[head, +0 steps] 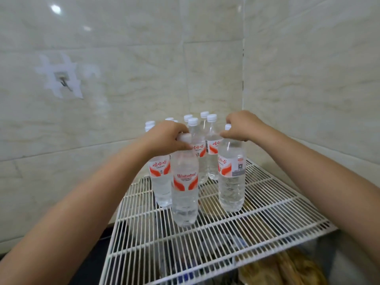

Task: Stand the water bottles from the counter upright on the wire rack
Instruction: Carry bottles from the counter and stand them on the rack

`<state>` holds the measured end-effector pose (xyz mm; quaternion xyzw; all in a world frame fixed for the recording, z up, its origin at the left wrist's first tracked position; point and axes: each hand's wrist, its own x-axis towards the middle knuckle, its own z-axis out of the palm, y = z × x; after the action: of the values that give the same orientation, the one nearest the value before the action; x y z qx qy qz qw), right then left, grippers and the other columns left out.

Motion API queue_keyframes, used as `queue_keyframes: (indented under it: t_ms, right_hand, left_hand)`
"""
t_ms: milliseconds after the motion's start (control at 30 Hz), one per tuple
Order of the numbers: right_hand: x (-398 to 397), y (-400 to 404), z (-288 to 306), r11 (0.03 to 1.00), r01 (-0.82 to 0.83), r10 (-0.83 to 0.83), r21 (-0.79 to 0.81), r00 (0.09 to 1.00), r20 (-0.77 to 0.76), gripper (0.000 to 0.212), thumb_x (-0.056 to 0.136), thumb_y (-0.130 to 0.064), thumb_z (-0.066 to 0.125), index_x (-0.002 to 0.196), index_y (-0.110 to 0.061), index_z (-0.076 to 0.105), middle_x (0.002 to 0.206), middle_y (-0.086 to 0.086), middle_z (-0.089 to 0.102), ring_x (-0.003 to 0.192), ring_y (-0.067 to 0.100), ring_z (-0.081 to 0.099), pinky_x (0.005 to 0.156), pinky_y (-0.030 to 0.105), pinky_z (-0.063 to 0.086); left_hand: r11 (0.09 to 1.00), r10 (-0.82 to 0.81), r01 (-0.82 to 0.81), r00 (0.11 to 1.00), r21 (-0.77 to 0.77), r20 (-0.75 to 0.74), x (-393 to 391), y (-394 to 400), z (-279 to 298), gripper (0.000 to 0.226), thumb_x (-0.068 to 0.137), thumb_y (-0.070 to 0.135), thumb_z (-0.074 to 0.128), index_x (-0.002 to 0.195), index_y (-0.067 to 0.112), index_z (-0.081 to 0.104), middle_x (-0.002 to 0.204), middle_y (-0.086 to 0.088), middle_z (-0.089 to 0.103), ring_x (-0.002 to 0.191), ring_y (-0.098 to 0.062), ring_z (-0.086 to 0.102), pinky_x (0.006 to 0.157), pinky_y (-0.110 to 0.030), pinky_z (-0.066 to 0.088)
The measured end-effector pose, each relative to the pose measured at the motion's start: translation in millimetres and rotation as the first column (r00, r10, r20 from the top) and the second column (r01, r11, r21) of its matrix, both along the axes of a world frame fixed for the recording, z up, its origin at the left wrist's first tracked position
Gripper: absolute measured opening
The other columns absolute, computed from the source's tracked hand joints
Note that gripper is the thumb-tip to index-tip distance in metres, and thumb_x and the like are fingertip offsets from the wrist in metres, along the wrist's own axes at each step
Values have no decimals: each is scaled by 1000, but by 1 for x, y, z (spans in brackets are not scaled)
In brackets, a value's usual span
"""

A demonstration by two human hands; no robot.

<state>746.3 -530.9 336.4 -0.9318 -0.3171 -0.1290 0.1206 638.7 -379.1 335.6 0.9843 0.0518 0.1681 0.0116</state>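
Note:
A white wire rack (257, 219) fills the lower middle of the view, set in a tiled corner. Several clear water bottles with red-and-white labels and white caps stand upright at its far end (211, 159). My left hand (168, 136) grips the cap and neck of the nearest bottle (185, 192), which stands upright on the rack. My right hand (240, 126) grips the top of another upright bottle (231, 182) to the right. Both bottles' bases touch the wires.
Tiled walls (308, 89) close in behind and to the right of the rack. A metal hook (64, 83) is stuck on the left wall. Below the rack lie dark items and a brownish bundle (287, 270). The rack's near half holds no bottles.

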Motion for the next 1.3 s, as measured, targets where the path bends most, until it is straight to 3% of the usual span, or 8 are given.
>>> queue_keyframes:
  t_ms: [100,200,333,467,667,1000,1167,1300]
  right_hand:
    - [-2,-13,9,987,-160,154,-32,978,-139,21,87,-22,59,103,-9,61,94,12,59,63,16,51,56,24,44]
    - [-1,-27,14,970,-234,220,-59,957,-190,25,88,-18,58,112,-12,59,115,9,58,89,20,51,77,29,42]
    - [-7,-28,12,968,-250,242,-17,951,-193,32,88,-21,59,119,-12,56,104,2,51,71,13,53,55,16,43]
    - [-11,-19,10,985,-145,137,-91,987,-86,39,86,-32,62,118,-11,58,110,8,58,53,13,50,49,19,41]
    - [-17,2,14,989,11,-29,-146,991,-127,35,86,-19,64,115,0,58,78,7,56,60,20,57,53,22,48]
    - [-15,-13,17,997,-78,77,4,974,-211,29,82,-13,68,110,-6,63,68,-3,48,54,9,49,45,14,44]
    - [-8,-22,26,995,-82,89,50,980,-180,32,81,-11,68,112,-6,62,97,12,60,67,21,55,50,18,46]
    - [5,-22,29,993,-25,39,115,993,-115,33,79,-12,71,111,-9,63,116,14,61,77,24,56,55,24,46]
  left_hand:
    - [983,181,-183,973,4,146,-4,-9,-7,40,85,46,56,86,6,57,75,-5,51,75,-21,45,57,-28,32]
    - [953,277,-297,933,58,229,-9,-17,-15,47,88,50,47,98,5,56,99,-14,60,89,-30,54,67,-33,40]
    - [985,76,-88,993,148,86,-18,-16,-12,44,92,33,46,131,12,42,131,-9,47,121,-25,43,96,-35,39]
    - [998,-41,48,975,27,-219,-31,-2,4,52,90,12,52,139,13,34,141,-5,42,125,-20,39,98,-24,33]
    - [999,-25,29,995,37,-96,-27,-3,8,38,91,32,54,125,15,52,117,-9,59,89,-13,43,76,-22,33]
    - [993,11,16,973,113,-232,-32,-25,3,43,95,34,45,129,8,38,131,-12,45,115,-27,47,92,-33,38]
    - [993,-98,111,967,41,-234,-9,-35,18,35,94,25,49,123,5,45,121,-12,52,86,-17,47,75,-26,36]
    - [992,-96,108,979,60,-179,23,-35,22,37,94,25,50,124,3,47,123,-16,52,106,-28,52,88,-33,42]
